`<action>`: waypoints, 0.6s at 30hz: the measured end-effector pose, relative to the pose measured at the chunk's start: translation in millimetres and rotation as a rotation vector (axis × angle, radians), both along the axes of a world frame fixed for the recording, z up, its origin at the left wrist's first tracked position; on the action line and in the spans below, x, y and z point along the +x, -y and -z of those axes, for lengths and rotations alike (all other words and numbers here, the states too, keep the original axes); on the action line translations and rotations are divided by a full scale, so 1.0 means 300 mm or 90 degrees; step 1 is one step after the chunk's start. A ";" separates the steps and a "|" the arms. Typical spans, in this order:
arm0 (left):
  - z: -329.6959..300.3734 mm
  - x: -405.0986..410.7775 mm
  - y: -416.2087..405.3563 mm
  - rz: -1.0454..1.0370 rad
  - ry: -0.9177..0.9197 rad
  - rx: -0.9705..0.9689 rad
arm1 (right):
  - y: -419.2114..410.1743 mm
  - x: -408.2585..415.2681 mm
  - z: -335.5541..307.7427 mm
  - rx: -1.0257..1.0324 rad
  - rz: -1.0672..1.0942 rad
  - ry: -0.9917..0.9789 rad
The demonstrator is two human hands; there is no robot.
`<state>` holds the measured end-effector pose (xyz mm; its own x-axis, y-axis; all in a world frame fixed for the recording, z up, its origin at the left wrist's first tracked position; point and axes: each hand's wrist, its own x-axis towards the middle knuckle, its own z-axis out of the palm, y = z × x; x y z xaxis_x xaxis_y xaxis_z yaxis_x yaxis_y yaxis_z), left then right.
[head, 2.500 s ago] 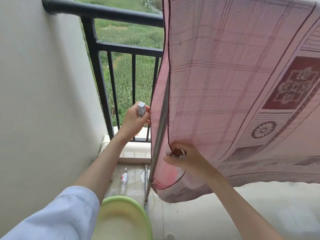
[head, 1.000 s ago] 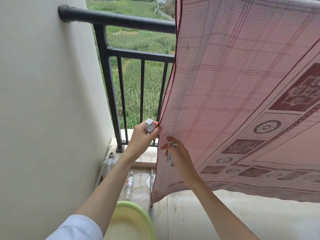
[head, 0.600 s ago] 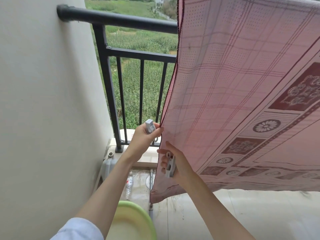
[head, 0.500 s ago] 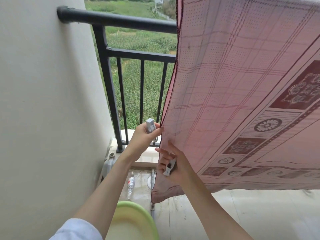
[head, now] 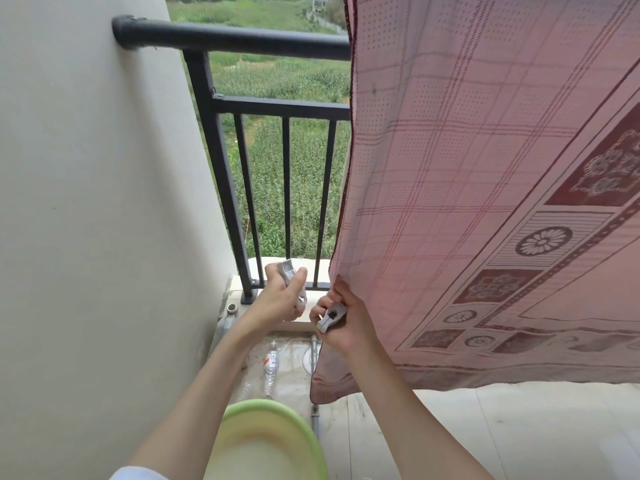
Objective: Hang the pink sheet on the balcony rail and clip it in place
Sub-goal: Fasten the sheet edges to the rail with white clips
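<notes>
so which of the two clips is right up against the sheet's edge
The clip in the right hand, which pinches the pink sheet; the left hand's clip is apart.

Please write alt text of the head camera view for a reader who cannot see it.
A pink sheet hangs over a black balcony rail; the right hand pinches its edge and holds a grey clip, and the left hand holds another clip.
</notes>
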<state>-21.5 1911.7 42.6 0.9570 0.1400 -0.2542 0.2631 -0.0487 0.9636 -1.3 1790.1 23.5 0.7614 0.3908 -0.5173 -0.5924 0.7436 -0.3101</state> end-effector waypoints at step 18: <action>0.007 -0.081 -0.056 0.033 0.037 0.092 | 0.010 0.003 0.037 -0.051 -0.021 0.053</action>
